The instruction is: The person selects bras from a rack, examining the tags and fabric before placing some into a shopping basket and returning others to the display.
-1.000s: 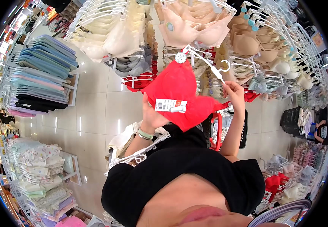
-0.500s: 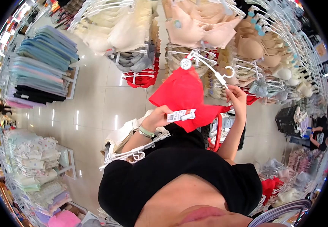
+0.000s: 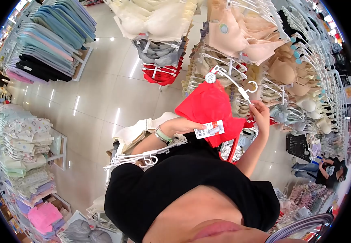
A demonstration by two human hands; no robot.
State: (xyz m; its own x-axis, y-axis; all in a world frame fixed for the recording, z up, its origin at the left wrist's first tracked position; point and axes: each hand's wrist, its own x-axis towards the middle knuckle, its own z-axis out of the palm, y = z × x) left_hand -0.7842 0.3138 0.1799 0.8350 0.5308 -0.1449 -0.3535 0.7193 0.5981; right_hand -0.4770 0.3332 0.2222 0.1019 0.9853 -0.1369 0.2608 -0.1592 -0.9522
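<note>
A red bra (image 3: 208, 103) hangs in front of me from a white plastic hanger (image 3: 240, 91). My right hand (image 3: 260, 115) is closed around one end of that hanger, below its hook. Pinched in my left hand (image 3: 179, 126) is a white price tag (image 3: 209, 129) with a barcode, lying over the lower part of the red bra. A round white tag (image 3: 210, 77) sits at the hanger's far end. More white hangers (image 3: 143, 157) with cream bras (image 3: 143, 130) hang over my left forearm, close to the light green wristband (image 3: 163, 135).
Racks of cream bras (image 3: 155, 18) and beige bras (image 3: 240, 34) stand ahead, with red bras (image 3: 159, 75) lower down. Folded-over clothes (image 3: 50, 44) hang at left. A person (image 3: 329, 170) is at far right near a black basket (image 3: 298, 146). Tiled floor (image 3: 102, 93) lies between racks.
The view has turned, and the racks sit further right. The red bra and both hands appear slightly further right and lower. The price tag now faces up more fully. Both hands keep their hold.
</note>
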